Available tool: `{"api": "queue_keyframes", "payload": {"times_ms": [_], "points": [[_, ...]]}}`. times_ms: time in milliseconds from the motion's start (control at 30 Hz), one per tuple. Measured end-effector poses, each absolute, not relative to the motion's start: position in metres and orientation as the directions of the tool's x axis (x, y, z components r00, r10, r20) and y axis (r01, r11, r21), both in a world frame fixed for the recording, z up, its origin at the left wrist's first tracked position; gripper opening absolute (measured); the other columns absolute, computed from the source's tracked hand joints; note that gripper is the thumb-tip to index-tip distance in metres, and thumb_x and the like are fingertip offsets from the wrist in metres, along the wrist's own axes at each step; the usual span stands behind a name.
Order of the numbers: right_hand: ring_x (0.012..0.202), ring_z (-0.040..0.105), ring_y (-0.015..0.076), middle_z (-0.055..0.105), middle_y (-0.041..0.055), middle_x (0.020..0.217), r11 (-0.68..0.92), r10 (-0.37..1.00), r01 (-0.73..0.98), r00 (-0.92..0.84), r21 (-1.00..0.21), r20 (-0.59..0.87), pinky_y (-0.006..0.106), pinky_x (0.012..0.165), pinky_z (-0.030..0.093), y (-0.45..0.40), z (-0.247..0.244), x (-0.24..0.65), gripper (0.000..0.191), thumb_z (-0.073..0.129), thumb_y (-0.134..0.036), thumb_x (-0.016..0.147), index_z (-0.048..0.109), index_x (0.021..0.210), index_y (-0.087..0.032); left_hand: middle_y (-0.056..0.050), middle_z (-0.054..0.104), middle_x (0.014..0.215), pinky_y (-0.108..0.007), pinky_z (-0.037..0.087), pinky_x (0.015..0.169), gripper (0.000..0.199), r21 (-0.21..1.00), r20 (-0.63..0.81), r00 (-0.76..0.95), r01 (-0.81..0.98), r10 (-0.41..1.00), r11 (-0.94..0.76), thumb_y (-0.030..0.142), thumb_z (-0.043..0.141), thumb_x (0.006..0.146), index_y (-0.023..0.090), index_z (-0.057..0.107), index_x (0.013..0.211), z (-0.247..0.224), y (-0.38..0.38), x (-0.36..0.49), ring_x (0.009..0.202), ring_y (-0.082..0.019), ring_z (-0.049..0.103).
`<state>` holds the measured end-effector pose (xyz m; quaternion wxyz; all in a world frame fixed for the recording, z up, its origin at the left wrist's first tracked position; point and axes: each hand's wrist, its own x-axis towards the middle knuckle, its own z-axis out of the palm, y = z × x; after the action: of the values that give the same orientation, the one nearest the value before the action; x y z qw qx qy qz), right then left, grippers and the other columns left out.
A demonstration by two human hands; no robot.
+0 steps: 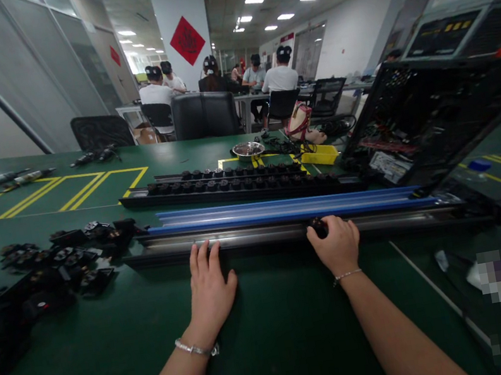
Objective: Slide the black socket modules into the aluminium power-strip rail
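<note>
A long black channel rail (258,235) with a shiny inner face lies across the green table. My left hand (210,284) rests with spread fingertips on the near edge of its left part. Right of the middle, my right hand (335,242) has its fingers round a small black round part (319,228) at the rail. Just behind lies a blue rail (283,208). Farther back, a dark rail (231,184) carries a row of several black round parts.
Several black parts (70,256) are heaped at the left. An open computer case (434,112) stands at the right. Behind the rails are a metal bowl (248,150) and a yellow tray (321,155). People sit at tables in the background.
</note>
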<state>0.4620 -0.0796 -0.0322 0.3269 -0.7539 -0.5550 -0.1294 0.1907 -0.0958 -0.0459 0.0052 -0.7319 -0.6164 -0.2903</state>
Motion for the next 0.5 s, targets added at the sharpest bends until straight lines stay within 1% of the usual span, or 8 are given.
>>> {"api": "queue_keyframes", "payload": {"times_ms": [100, 333, 500], "points": [[0.083, 0.052, 0.0219, 0.06, 0.0061, 0.082, -0.15, 0.752, 0.931, 0.326, -0.333, 0.573, 0.043, 0.097, 0.024, -0.0799, -0.035, 0.4634, 0.029, 0.047, -0.045, 0.074, 0.053, 0.084, -0.018, -0.014, 0.032, 0.139, -0.053, 0.029, 0.105, 0.055, 0.354, 0.434, 0.075, 0.902, 0.898, -0.247, 0.026, 0.049, 0.077, 0.016, 0.035, 0.13, -0.0462, -0.0959, 0.1905, 0.135, -0.03, 0.012], [0.085, 0.053, 0.0234, 0.062, 0.0075, 0.085, -0.118, 0.75, 0.936, 0.303, -0.331, 0.588, 0.046, 0.097, 0.024, -0.0808, -0.0372, 0.4637, 0.033, 0.046, -0.048, 0.076, 0.056, 0.085, -0.018, -0.014, 0.032, 0.139, -0.055, 0.029, 0.104, 0.056, 0.371, 0.432, 0.073, 0.894, 0.899, -0.251, 0.026, 0.049, 0.077, 0.017, 0.035, 0.13, -0.0471, -0.0956, 0.1897, 0.135, -0.031, 0.012], [0.088, 0.053, 0.0238, 0.064, 0.0082, 0.088, -0.105, 0.762, 0.937, 0.291, -0.333, 0.578, 0.048, 0.098, 0.022, -0.0827, -0.0356, 0.4617, 0.034, 0.046, -0.048, 0.077, 0.057, 0.087, -0.017, -0.013, 0.032, 0.139, -0.052, 0.027, 0.106, 0.055, 0.364, 0.431, 0.076, 0.897, 0.899, -0.251, 0.025, 0.049, 0.077, 0.016, 0.036, 0.13, -0.0469, -0.0959, 0.1899, 0.135, -0.03, 0.012]]}}
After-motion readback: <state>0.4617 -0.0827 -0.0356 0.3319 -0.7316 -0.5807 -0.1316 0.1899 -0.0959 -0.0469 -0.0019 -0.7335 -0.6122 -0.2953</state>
